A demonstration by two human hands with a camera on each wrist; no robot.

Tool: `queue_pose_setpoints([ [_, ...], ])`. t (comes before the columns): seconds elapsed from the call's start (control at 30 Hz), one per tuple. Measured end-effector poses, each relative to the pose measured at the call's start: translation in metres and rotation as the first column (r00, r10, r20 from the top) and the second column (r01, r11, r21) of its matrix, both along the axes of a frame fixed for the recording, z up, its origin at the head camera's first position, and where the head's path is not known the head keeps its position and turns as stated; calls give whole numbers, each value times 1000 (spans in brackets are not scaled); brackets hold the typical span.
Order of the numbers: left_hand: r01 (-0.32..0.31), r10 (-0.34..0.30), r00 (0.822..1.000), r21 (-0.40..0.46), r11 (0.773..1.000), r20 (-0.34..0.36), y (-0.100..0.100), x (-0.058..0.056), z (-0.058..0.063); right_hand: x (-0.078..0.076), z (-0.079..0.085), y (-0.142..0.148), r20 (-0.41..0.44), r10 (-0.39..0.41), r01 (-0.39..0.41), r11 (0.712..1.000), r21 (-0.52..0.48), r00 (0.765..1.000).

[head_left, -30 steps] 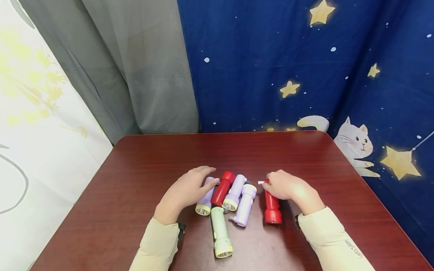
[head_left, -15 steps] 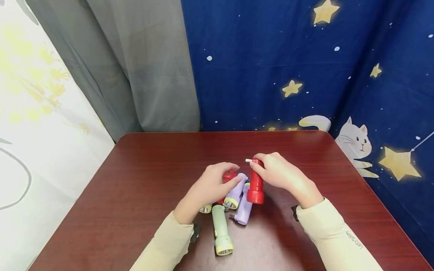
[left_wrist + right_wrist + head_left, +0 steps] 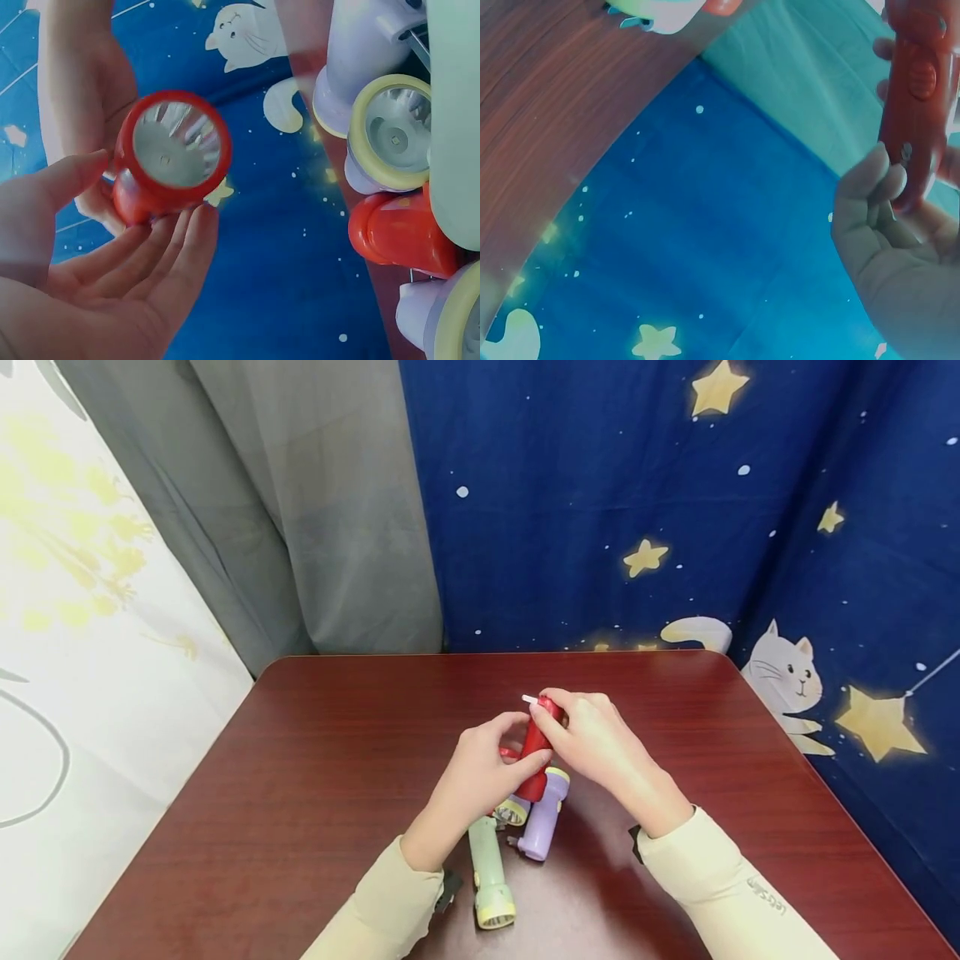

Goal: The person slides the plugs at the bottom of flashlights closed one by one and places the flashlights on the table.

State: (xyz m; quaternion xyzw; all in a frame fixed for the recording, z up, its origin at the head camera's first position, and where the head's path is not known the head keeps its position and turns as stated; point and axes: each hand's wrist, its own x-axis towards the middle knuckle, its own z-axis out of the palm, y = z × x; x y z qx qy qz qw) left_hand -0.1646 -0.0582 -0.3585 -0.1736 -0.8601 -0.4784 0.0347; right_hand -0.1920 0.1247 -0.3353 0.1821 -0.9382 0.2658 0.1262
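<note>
Mid-frame: my right hand [image 3: 603,739] pinching red flashlight [image 3: 535,743], left hand [image 3: 480,772] spread around it. Probably light, rigid, slick; best held mid-barrel.

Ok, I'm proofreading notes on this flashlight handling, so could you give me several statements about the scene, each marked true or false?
1. The person's right hand grips a glossy red cylindrical flashlight. True.
2. That flashlight lies flat on the reddish-brown wood-grain table. False: it is held up above the table.
3. The pale green cylindrical flashlight points its lens toward the far table edge. False: its lens faces the person's side.
4. The person's left hand is closer to the held flashlight's lens end than the right hand is. True.
5. The blue fabric curtain is unpatterned. False: it bears yellow stars.
</note>
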Motion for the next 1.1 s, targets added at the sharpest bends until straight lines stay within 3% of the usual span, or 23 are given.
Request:
queue_pose_setpoints([
  [0.13,-56,54,996,-20,998,-64,4,2,1,2,0,-4,-57,-18,16,999,-36,998],
  [0.33,-123,119,987,-38,992,-108,6,1,1,4,-1,-8,-60,-24,19,996,-82,998],
  [0.6,-88,88,993,5,996,-73,2,-6,-1,2,-6,-8,-21,-18,15,993,-121,1000],
  [0.83,-89,91,995,64,994,-33,-3,-13,-5,-2,-11,-8,-5,37,-37,982,-187,999],
  [1.1,-56,53,998,144,988,28,-10,-21,-8,-2,-13,-7,3,95,-91,968,-235,996],
])
